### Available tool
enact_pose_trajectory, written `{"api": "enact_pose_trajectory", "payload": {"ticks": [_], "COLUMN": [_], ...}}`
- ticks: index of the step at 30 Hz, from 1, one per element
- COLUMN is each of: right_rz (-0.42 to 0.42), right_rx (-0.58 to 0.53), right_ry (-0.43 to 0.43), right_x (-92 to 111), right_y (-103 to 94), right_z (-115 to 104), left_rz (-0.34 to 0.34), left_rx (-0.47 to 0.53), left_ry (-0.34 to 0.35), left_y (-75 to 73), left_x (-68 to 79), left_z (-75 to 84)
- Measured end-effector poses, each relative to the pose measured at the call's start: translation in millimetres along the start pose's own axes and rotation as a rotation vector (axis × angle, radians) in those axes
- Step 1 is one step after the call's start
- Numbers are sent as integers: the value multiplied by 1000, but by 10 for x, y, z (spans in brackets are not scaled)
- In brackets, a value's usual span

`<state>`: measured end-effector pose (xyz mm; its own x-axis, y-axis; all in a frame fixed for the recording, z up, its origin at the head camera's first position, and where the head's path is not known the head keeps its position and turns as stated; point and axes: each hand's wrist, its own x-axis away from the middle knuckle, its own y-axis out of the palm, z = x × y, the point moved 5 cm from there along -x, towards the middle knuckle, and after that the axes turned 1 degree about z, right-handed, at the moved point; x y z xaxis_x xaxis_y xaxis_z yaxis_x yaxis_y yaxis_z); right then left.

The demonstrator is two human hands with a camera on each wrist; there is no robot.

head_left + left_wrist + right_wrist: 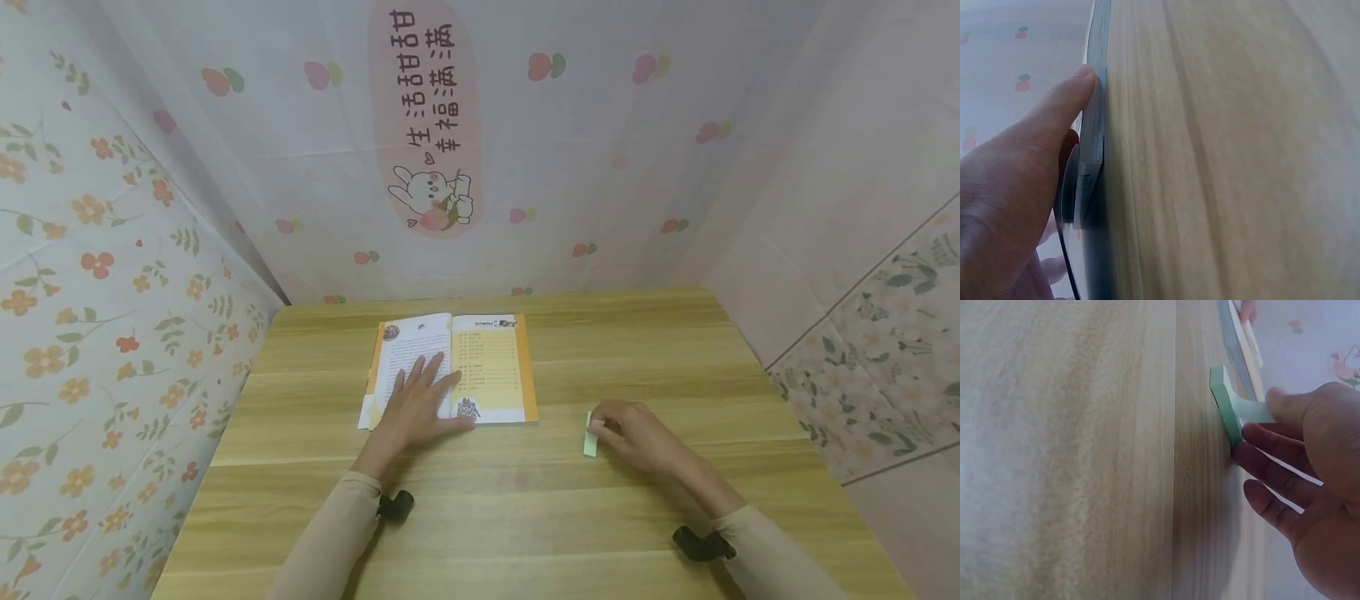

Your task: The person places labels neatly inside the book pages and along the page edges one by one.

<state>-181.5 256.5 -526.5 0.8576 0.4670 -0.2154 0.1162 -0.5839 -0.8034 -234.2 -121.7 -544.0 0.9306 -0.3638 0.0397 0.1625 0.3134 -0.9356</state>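
Note:
An open book [491, 400] lies on the table, text on its left page and a yellow contents list on its right. My left hand [415, 408] rests across the left page and the middle fold, fingers spread. In the left wrist view, the thumb [1063, 100] lies along the edge of the book [1092, 119]. To the right of the book, a small green sticky note pad [590, 448] lies on the table. With thumb and fingers, my right hand [637, 433] pinches the lifted end of its top sheet [1255, 411]; the rest of the pad [1225, 406] stays down.
The wood-grain table [495, 517] spreads around both hands. A printed curtain [600, 167] hangs behind it, a floral cloth [97, 333] on the left and another patterned cloth [892, 350] on the right. Both wrists carry a black camera.

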Motion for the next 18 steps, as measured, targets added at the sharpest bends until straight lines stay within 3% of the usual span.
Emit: {"api": "enact_pose_trajectory", "payload": {"ticks": [11, 18], "right_rz": [-2, 2], "right_rx": [33, 23], "right_ry": [-85, -88], "right_x": [-18, -9], "right_y": [25, 7], "right_z": [-17, -44], "left_rz": [7, 8], "left_rx": [-12, -16], "left_ry": [9, 8], "left_y": [6, 12], "left_x": [-6, -6], "left_z": [-2, -8]}}
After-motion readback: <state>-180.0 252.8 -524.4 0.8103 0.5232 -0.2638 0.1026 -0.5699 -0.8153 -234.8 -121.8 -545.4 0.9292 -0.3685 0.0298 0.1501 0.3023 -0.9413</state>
